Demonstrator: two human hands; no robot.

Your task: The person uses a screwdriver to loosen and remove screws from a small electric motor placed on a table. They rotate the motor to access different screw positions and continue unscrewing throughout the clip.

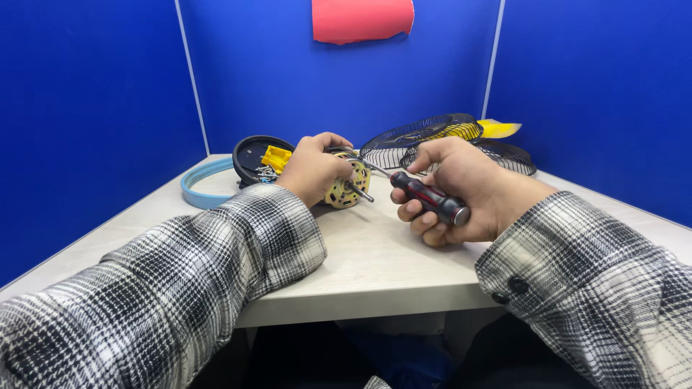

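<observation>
Currently left hand (pixel 311 169) clamps round brass-coloured fan motor (pixel 351 184) at table centre; right hand (pixel 454 189) grips red-black screwdriver (pixel 425 196), tip at motor's 1 o'clock. Wire grilles (pixel 432 137) already off, motor w/ casing unopened.

screwdriver (pixel 429 199): glossy plastic handle, metal shaft | table (pixel 375 266): matt laminate

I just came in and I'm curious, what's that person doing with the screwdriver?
A person in a plaid shirt holds a fan motor on the table with the left hand. The right hand grips a screwdriver, its tip at the motor. Behind lie black fan grilles, a yellow blade, a round black cover and a blue ring.
</observation>
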